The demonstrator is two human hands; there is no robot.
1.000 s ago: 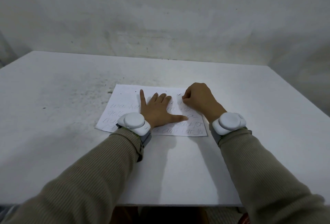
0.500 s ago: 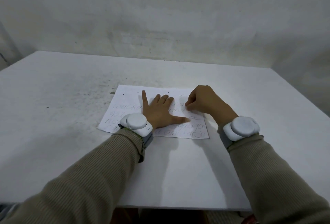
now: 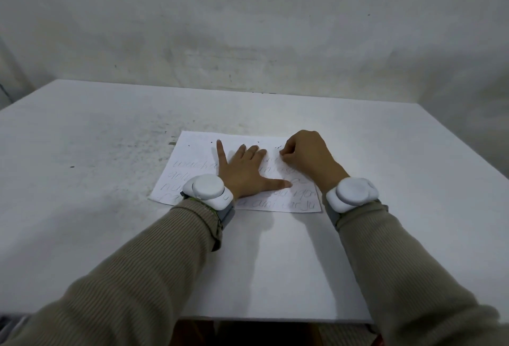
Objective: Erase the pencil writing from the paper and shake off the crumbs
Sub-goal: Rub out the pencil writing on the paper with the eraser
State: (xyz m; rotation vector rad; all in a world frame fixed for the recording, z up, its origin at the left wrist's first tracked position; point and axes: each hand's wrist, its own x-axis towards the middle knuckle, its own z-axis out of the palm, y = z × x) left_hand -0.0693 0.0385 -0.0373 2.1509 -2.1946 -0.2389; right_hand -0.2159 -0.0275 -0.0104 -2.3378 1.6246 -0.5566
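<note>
Since rubbing would drag the sheet, the left hand [image 3: 245,172] lies flat on the paper [image 3: 198,152], fingers spread and grip released, pinning it to the worktop [image 3: 110,152]. Right hand [image 3: 305,155] grip is clenched, fingertips pinched down at the paper's far right, probably on an eraser, but that's hidden. Paper sits flat, mid-worktop. Far strip looks blank and faint pencil writing [image 3: 275,205] fills the nearer rows. Dark crumbs [image 3: 211,142] dot the far edge. Erasing looks partly done.

— Where's your left hand [image 3: 242,172]?
— Flat on the middle of the paper [image 3: 192,150], my fingers spread, pressing it to the table [image 3: 82,152].
— And your right hand [image 3: 305,155]?
— Curled at the paper's far right corner; anything I pinch is hidden.
</note>
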